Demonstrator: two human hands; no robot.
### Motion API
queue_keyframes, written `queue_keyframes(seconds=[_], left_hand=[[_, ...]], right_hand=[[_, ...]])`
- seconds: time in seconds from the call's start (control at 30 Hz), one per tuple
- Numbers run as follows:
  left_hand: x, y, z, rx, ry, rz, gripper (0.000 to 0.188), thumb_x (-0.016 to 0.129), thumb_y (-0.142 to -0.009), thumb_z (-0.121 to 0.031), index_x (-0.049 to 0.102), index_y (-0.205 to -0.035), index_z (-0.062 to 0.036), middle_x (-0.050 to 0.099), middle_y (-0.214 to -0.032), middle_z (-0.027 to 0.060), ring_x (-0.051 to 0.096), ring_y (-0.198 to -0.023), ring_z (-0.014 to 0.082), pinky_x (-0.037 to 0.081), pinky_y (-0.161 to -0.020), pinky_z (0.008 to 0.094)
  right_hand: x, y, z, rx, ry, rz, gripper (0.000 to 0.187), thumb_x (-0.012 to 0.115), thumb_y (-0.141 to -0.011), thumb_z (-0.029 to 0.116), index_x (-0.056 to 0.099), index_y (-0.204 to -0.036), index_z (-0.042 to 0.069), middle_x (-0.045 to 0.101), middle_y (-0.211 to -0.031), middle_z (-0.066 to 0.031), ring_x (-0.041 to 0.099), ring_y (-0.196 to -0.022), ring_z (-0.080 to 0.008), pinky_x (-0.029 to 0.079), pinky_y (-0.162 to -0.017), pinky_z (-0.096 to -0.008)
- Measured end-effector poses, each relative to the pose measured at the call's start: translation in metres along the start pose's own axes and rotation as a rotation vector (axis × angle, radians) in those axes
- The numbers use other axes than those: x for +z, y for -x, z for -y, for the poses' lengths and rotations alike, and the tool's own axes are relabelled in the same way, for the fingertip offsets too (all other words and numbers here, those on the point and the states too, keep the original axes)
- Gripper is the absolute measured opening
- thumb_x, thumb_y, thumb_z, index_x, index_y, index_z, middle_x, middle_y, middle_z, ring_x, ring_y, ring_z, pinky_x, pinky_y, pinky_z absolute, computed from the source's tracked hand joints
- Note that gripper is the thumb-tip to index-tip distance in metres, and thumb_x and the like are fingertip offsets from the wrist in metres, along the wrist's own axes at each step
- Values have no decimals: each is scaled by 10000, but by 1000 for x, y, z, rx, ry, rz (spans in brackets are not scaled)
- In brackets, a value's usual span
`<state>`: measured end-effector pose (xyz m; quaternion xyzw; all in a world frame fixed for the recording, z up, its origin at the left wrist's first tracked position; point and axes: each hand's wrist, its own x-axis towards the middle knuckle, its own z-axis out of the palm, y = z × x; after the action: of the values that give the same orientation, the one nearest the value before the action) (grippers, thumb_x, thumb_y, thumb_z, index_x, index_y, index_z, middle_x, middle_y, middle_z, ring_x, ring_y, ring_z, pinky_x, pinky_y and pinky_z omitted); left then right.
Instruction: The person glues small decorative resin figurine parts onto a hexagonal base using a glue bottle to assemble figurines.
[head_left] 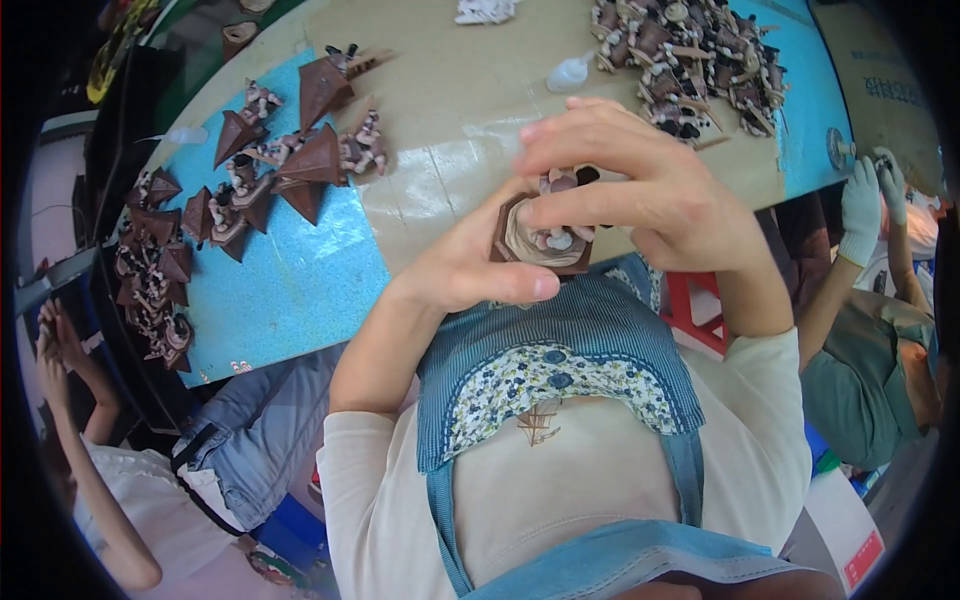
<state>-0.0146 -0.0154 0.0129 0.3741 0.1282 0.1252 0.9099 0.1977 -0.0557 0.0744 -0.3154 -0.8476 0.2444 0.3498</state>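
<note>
Close in front of my apron, at the table's near edge, my left hand (455,262) is wrapped around a small figurine (522,238) with a brown many-sided base and a swirled beige top. Its thumb lies along the base's near rim. From the right, my right hand (660,190) reaches over the piece, its index finger pressing down by the small figure on the base. The other fingers arch above, and they partly hide the figure. A heap of loose small figures (690,65) lies beyond my right hand. Several figurines on pointed brown bases (305,165) stand left of my hands.
A small white squeeze bottle (568,74) lies near the heap, and another pale bottle (187,135) at the far left. White crumpled paper (486,10) is at the back. A co-worker's gloved hand (862,210) is at the right; another person's hands (62,340) are at the left.
</note>
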Motion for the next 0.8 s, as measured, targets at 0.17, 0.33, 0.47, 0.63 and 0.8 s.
queue_keyframes(seconds=[0.17, 0.33, 0.47, 0.63, 0.8], left_hand=[[-13, 43, -59, 315, -999, -578, 725, 769, -736, -142, 396, -1338, 13, 515, -1235, 143, 525, -1125, 225, 431, -947, 330], [-34, 82, -116, 348, -1820, -1080, 609, 707, -805, -128, 437, -1336, -1, 514, -1281, 218, 521, -1168, 329, 424, -971, 386], [-50, 21, -159, 408, -2010, -880, 509, 668, -826, -116, 490, -1286, 6, 524, -1298, 221, 498, -1186, 397, 405, -997, 423], [-138, -104, -211, 267, -2519, -579, 502, 659, -832, -199, 493, -1275, -30, 535, -1280, 182, 482, -1212, 351, 412, -990, 460], [-213, -156, -218, -302, -2679, -620, 499, 605, -860, -309, 504, -1240, -1, 559, -1229, 202, 494, -1193, 341, 425, -958, 480]], right_hand=[[5, 34, -22, 272, 138, -479, 506, 569, -648, -104, 586, -1140, 11, 559, -1160, -159, 545, -1082, -309, 441, -943, -394], [20, 31, -48, 610, 104, -659, 589, 617, -724, -84, 465, -1285, 6, 516, -1248, -177, 523, -1138, -329, 429, -973, -390], [27, 31, -70, 743, 133, -482, 574, 653, -746, -33, 452, -1284, -8, 523, -1241, -209, 527, -1166, -355, 426, -986, -393], [34, 29, -81, 778, 115, -413, 428, 631, -781, -41, 497, -1186, -6, 589, -1079, -208, 596, -995, -378, 475, -872, -394], [36, 27, -83, 751, 80, -441, 345, 598, -790, -88, 515, -1113, 1, 582, -984, -196, 593, -899, -376, 481, -805, -407]])
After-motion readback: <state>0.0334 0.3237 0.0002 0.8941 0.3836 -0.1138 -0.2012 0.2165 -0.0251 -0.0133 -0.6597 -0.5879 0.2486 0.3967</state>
